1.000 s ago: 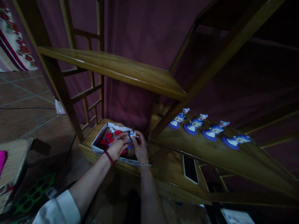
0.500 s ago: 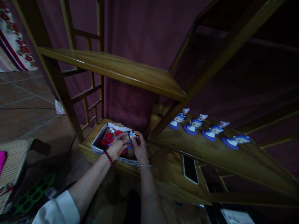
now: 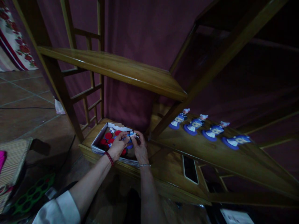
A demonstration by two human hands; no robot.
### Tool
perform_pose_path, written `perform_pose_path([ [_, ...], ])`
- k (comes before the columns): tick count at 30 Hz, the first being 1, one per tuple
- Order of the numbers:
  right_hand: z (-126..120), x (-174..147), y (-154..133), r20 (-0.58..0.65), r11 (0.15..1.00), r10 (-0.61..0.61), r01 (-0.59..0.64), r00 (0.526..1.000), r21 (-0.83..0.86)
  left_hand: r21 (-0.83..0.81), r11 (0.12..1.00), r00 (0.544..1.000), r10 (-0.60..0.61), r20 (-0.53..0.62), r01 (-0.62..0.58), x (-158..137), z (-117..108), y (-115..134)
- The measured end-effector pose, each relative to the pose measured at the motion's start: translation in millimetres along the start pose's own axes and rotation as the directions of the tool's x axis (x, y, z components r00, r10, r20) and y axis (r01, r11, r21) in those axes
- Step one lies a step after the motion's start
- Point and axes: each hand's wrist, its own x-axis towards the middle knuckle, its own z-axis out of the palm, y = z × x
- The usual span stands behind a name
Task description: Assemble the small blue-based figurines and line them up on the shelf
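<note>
Both my hands meet over a shallow white cardboard box [image 3: 99, 138] on the low wooden shelf. My left hand [image 3: 118, 145], with a red bead bracelet at its wrist, pinches the left side of a small blue and white figurine [image 3: 132, 133]. Fingers of my right hand [image 3: 140, 147], which has a silvery bracelet, close on the figurine's other side. Inside the box lie several red round pieces [image 3: 108, 136] and a small white figure [image 3: 112, 130]. The hands partly hide the figurine and the box's right part.
Several blue-haired figurines on round blue bases [image 3: 212, 133] stand in a row on the shelf at right. A phone-like dark slab [image 3: 190, 169] lies below them. A wooden shelf board [image 3: 112, 67] juts out above my hands. A green holed rack [image 3: 32, 193] is at lower left.
Both hands stay over the box with the figurine between them. My left hand's fingers have shifted slightly; the rest looks the same.
</note>
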Motion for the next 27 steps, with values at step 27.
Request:
perform_pose_path([
  [27,-7.2,0.4,-4.4,0.037,0.999,-0.045,0.045,0.998,0.008,-0.014,0.997,0.997,-0.080,-0.011,0.080,-4.4,2.7,7.6],
])
